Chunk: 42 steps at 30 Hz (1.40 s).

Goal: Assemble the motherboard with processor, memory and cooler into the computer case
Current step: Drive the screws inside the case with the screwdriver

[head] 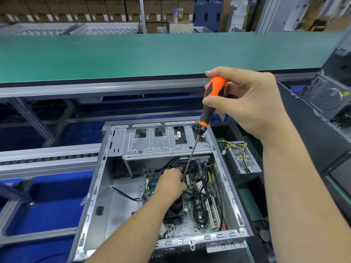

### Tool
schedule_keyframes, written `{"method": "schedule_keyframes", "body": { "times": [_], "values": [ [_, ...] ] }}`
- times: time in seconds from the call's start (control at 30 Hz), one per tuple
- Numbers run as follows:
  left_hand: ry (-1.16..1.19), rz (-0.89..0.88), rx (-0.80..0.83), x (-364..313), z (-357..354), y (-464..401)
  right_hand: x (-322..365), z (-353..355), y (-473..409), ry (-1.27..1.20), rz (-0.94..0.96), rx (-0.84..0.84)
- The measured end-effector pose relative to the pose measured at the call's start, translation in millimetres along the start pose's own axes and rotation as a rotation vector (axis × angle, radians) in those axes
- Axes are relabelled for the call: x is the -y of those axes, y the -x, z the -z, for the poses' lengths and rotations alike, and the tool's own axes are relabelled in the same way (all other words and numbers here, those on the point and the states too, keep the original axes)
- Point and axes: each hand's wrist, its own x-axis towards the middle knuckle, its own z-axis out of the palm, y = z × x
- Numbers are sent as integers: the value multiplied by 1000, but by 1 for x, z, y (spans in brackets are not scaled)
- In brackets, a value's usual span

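Note:
An open grey computer case [95, 188] lies on its side in front of me. A green motherboard [191, 217] sits on its floor, with a black cooler [173, 210] partly hidden under my left arm. My right hand [245, 103] grips the orange-and-black handle of a long screwdriver [213, 97] above the case. A clump of dark screws clings to the shaft just below the handle. The shaft slants down into the case. My left hand [170, 184] is inside the case on the board, fingers pinching the shaft's lower end, which hides the tip.
A silver drive cage [163, 143] spans the far end of the case. Black cables [204, 188] run over the board. A power supply [242, 157] with coloured wires lies to the right. A green conveyor belt [152, 54] runs behind; another case [328, 97] stands at far right.

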Motion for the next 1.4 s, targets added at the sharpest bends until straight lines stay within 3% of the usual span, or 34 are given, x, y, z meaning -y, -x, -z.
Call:
{"method": "schedule_keyframes", "body": {
  "times": [0.27,0.5,0.9,1.4],
  "values": [
    [-41,-1,9,-2,0,0,3,2,-2,-86,-23,109],
    [-155,-32,25,-5,1,0,1,-6,-5,98,-4,-2],
    [-278,-112,8,-12,-6,-5,-6,-1,2,62,-1,46],
    [-307,-136,180,-32,-12,-24,-31,14,7,71,-33,24]
  ]
}}
